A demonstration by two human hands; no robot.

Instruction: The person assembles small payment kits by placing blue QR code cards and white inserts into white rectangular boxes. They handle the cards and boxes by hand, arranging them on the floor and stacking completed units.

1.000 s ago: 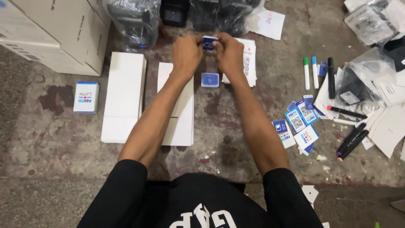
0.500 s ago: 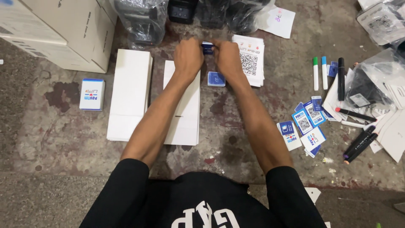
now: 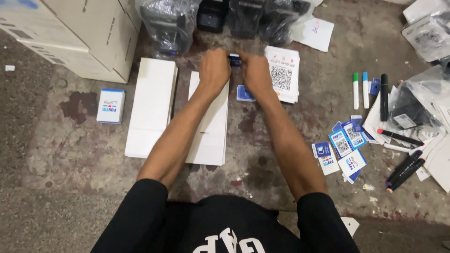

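Note:
Both my hands meet near the top middle of the head view, over a stained concrete floor. My left hand (image 3: 214,69) and my right hand (image 3: 253,70) pinch a small dark blue card (image 3: 234,59) between them. Just below the hands another small blue card (image 3: 244,93) lies flat on the floor. To the right of my right hand sits a stack of white printed sheets with a square code (image 3: 282,74). Under my left forearm lies a long white box (image 3: 209,125).
A second long white box (image 3: 151,107) and a small white-and-blue box (image 3: 111,106) lie at left, large cartons (image 3: 89,37) behind them. Plastic-wrapped black devices (image 3: 168,23) line the top. Marker pens (image 3: 365,90), blue-and-white stickers (image 3: 344,145) and bagged items (image 3: 415,105) crowd the right.
The view has shifted slightly, so things sit a little lower and further right in the picture. My hands stay together on the small blue card, with little change in pose.

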